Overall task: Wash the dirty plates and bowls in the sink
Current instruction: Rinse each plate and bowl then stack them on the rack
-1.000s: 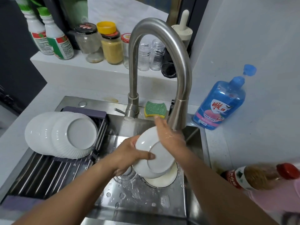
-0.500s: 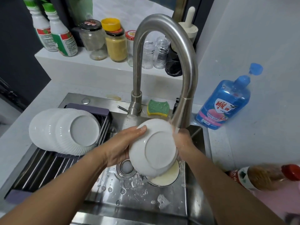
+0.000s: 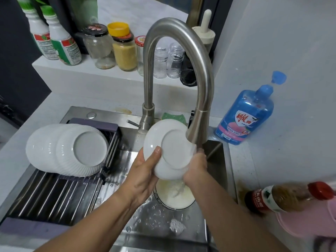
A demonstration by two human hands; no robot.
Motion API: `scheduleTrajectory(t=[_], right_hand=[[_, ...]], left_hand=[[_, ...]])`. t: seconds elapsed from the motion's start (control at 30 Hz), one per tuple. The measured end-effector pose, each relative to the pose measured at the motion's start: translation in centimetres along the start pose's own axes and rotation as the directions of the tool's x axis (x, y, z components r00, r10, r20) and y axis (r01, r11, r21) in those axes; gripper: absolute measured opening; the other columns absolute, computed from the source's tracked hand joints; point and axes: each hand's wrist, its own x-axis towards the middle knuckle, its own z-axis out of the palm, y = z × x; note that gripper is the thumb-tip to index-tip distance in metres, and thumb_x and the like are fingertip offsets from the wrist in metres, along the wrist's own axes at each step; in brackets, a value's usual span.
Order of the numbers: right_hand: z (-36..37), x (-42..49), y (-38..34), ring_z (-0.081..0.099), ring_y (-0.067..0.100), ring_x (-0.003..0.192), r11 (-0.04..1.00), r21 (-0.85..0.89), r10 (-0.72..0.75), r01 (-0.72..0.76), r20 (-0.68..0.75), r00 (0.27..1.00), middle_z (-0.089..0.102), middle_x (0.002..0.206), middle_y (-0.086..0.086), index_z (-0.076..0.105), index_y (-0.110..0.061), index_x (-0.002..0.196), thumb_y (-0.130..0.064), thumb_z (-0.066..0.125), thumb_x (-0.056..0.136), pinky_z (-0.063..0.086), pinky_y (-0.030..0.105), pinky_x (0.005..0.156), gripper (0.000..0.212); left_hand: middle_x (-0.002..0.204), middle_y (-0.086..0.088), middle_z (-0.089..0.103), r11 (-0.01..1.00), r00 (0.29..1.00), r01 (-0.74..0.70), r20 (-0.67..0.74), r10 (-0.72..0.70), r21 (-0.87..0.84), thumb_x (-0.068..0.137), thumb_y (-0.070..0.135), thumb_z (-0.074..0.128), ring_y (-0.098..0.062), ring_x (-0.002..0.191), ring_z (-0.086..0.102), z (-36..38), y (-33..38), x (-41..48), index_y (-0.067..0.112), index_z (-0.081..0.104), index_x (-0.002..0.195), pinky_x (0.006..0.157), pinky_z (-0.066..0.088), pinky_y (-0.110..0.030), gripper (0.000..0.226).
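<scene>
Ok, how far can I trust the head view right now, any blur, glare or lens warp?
Head view: wide-angle warp bows the shelf edge and the sink rim; the brown bottle at lower right is smeared soft; the plate under the faucet is sharp, with small highlights only; the sink's wet floor glints.

On the white counter (image 3: 272, 160) I see a blue soap bottle (image 3: 244, 113) standing beside the sink (image 3: 101, 113), and a red-capped brown bottle (image 3: 283, 197) nearer to me.

Plates (image 3: 72, 151) on rack (image 3: 54, 195), left of faucet (image 3: 181, 51)
</scene>
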Motion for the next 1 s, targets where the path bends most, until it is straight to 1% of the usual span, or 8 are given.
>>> scheduleTrajectory(t=[0.13,0.33,0.5,0.6,0.67,0.77,0.9,1.0], right_hand=[[-0.5,-0.2,-0.6,0.062,0.027,0.099,0.997,-0.065,-0.041,0.040,-0.014,0.999,0.068,0.103,0.003,0.063,-0.017,0.116,-0.055,0.056,0.095,0.047,0.038,0.094,0.044],[-0.7,-0.4,-2.2,0.054,0.024,0.083,0.916,-0.267,-0.289,0.300,0.079,0.954,0.052,0.075,-0.001,0.063,0.005,0.120,-0.015,0.045,0.104,0.045,0.031,0.069,0.031],[-1.1,-1.4,-3.1,0.072,0.032,0.091,0.846,-0.394,-0.255,0.358,0.290,0.922,0.074,0.094,0.012,0.073,-0.018,0.095,-0.025,0.072,0.089,0.058,0.050,0.091,0.009],[-1.5,-1.8,-3.2,0.074,0.033,0.089,0.820,-0.402,-0.300,0.408,0.305,0.904,0.076,0.088,0.009,0.074,-0.019,0.087,-0.025,0.076,0.079,0.059,0.059,0.087,0.010],[-2.0,-2.2,-2.9,0.075,0.024,0.076,0.844,-0.363,-0.288,0.395,0.315,0.904,0.076,0.081,0.008,0.074,-0.018,0.081,-0.019,0.077,0.086,0.062,0.047,0.078,0.006],[-2.7,-2.8,-2.1,0.071,0.020,0.075,0.851,-0.319,-0.303,0.417,0.350,0.886,0.076,0.085,0.013,0.076,-0.014,0.083,-0.021,0.077,0.086,0.059,0.042,0.079,0.008],[-3.2,-3.1,-1.8,0.076,0.026,0.083,0.882,-0.260,-0.297,0.393,0.342,0.892,0.078,0.084,0.009,0.075,-0.011,0.092,-0.030,0.078,0.085,0.060,0.046,0.081,0.020],[-4.0,-3.5,-1.8,0.071,0.016,0.063,0.891,-0.291,-0.248,0.349,0.332,0.910,0.075,0.070,0.002,0.072,-0.016,0.079,-0.036,0.076,0.089,0.060,0.035,0.066,0.022]], left_hand=[[0.131,-0.017,0.068,0.994,1.000,-0.002,0.004,0.002,0.113,0.087,0.014,0.076,-0.028,0.113,0.070,-2.1,0.2,0.4,0.011,0.056,0.138,0.084,0.061,-0.038,0.055],[0.123,-0.005,0.072,0.839,0.956,-0.270,0.029,0.292,0.472,0.084,0.014,0.083,-0.023,0.115,0.069,-0.8,0.4,1.8,0.015,0.059,0.133,0.091,0.059,-0.040,0.054],[0.145,0.006,0.054,0.823,0.978,-0.113,-0.086,0.192,0.557,0.078,0.068,0.073,-0.013,0.128,0.057,-0.7,-1.6,2.9,0.040,0.031,0.152,0.104,0.053,-0.044,0.089],[0.165,0.003,0.025,0.647,0.964,-0.072,-0.113,0.241,0.759,0.078,0.089,0.045,-0.021,0.152,0.024,-0.4,-3.0,3.4,0.047,0.012,0.158,0.125,0.023,-0.049,0.096],[0.171,0.008,0.003,0.414,0.944,-0.148,0.004,0.330,0.898,0.092,0.077,0.027,-0.010,0.157,-0.004,0.8,-3.7,2.9,0.040,0.005,0.162,0.127,0.002,-0.038,0.082],[0.171,0.008,-0.006,0.180,0.909,-0.280,0.200,0.364,0.943,0.100,0.066,0.010,-0.004,0.155,-0.016,3.1,-4.2,2.5,0.042,0.005,0.162,0.128,-0.005,-0.038,0.067],[0.171,0.010,-0.009,0.141,0.946,-0.239,0.197,0.259,0.961,0.096,0.071,-0.002,-0.003,0.153,-0.020,3.3,-4.3,3.8,0.051,0.000,0.158,0.125,-0.014,-0.041,0.065],[0.172,0.005,0.002,0.150,0.974,-0.081,0.047,0.221,0.985,0.094,0.074,0.000,-0.011,0.157,-0.006,2.2,-3.9,4.6,0.046,0.004,0.160,0.127,-0.003,-0.047,0.072]])
